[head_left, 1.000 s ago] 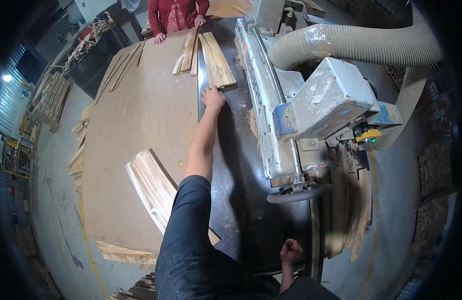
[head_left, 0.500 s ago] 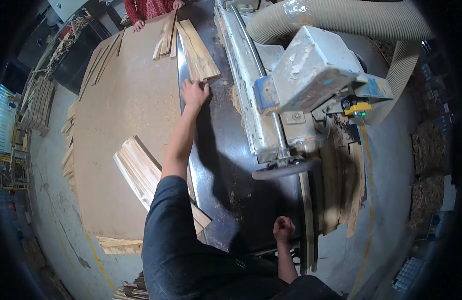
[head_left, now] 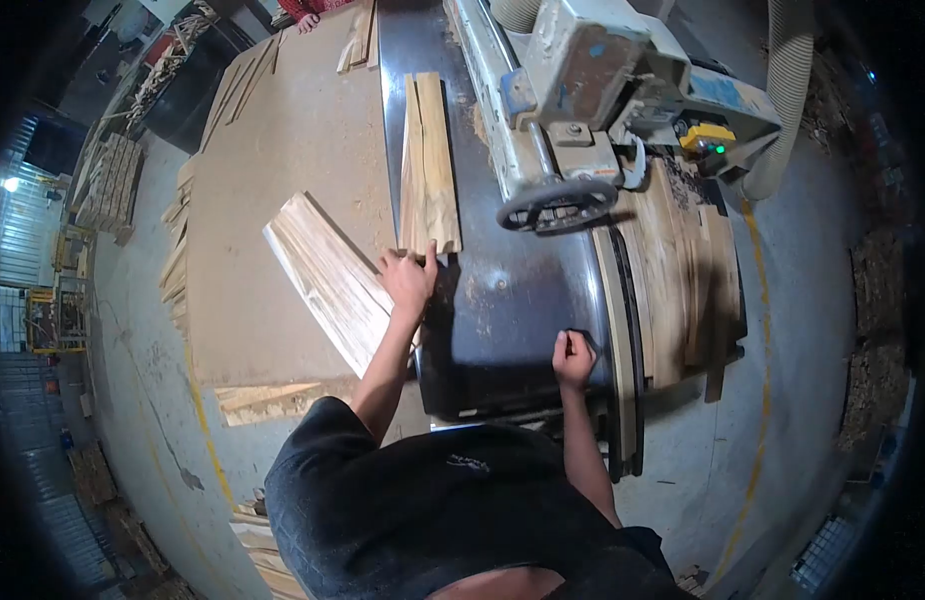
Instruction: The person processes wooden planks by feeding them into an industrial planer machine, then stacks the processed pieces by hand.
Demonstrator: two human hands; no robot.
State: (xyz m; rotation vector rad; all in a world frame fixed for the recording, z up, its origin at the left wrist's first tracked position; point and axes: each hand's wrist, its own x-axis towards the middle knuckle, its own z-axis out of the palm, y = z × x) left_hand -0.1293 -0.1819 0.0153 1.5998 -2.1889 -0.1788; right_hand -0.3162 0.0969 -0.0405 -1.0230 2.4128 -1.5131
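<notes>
My left hand point(head_left: 408, 280) is closed at the near end of a wooden board point(head_left: 430, 165), thumb and fingertips right at its edge. The board is yellowish, with a dark split running along its length, and lies along the seam between the brown panel and the dark metal machine table point(head_left: 513, 290). Over the table's near right part, my right hand point(head_left: 576, 358) is curled into a loose fist with nothing showing in it. A paler, streaked board point(head_left: 333, 280) rests slantwise on the brown panel point(head_left: 273, 150), left of my left hand.
To the right stands a saw machine with a handwheel point(head_left: 558, 207), a yellow switch box point(head_left: 708, 135) and a ribbed hose point(head_left: 788, 100). More boards point(head_left: 673, 260) are stacked beside it. Thin strips point(head_left: 241, 85) lie at the panel's far left. Another person's hand point(head_left: 308, 22) rests at the far edge.
My left hand has drawn the split board nearer to me along the table. My right hand stays curled over the table. The view has shifted, showing more of the near side.
</notes>
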